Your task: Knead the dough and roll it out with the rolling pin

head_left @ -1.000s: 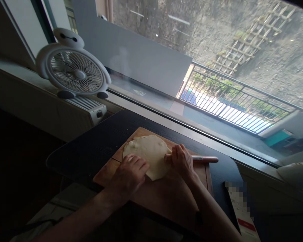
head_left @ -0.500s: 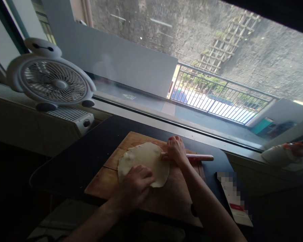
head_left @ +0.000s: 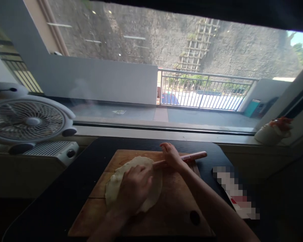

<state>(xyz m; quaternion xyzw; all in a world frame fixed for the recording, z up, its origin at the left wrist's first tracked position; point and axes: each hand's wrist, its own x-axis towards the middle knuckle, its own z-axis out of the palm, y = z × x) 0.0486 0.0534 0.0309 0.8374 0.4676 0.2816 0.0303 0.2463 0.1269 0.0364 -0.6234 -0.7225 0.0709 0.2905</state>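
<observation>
A flat round of pale dough [head_left: 151, 195] lies on a wooden cutting board [head_left: 176, 205]. My left hand [head_left: 135, 185] is over the dough, blurred by motion, its thumb and fingers loosely apart with nothing seen in them. Whether it presses on the dough is hard to tell. At the board's far right side, my right hand [head_left: 171, 156] rests across a wooden rolling pin [head_left: 197, 155], palm over it and fingers stretched beyond it. One end of the pin lies at the dough's edge; the other reaches past the board.
The board is on a dark table [head_left: 86, 171] against a window sill [head_left: 141, 132]. A white fan [head_left: 31, 121] stands on a slatted unit [head_left: 53, 151] at left. A pixelated flat item [head_left: 233, 191] lies right of the board, and a pale pot [head_left: 267, 132] sits on the sill.
The view has levelled and turned right. My left hand has moved over the dough, its fingers less curled. My right hand's fingers have straightened over the rolling pin.
</observation>
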